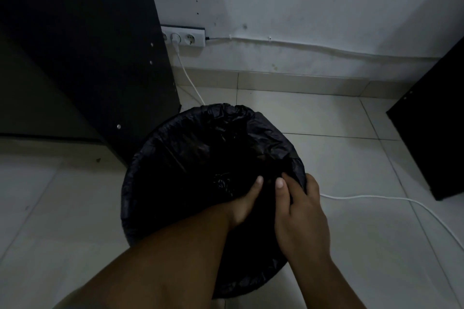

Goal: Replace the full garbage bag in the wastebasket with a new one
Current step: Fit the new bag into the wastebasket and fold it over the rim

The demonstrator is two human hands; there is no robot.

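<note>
Here, a round wastebasket (128, 204) stands on the tiled floor (339, 165), just beside a dark cabinet side panel (95, 63) on its left. A black garbage bag (200, 155) lines it, w/ the film folded out over the rim all round and crumpled at the far edge. Both hands are at the near-right part of the rim. The right hand (301, 216) grips a fold of the bag there, thumb on the inside and fingers curled over the outside. The left hand (244, 204) reaches down inside the bag, thumb showing; its fingers are lost in the dark, so can't tell if it holds anything, poss. the film. On the wall (301, 2) behind is a socket strip (184, 37) w/ a white cable (190, 81) hanging from it; a 2nd white cable (376, 198) lies on the floor to the right, near another dark panel (434, 133).
</note>
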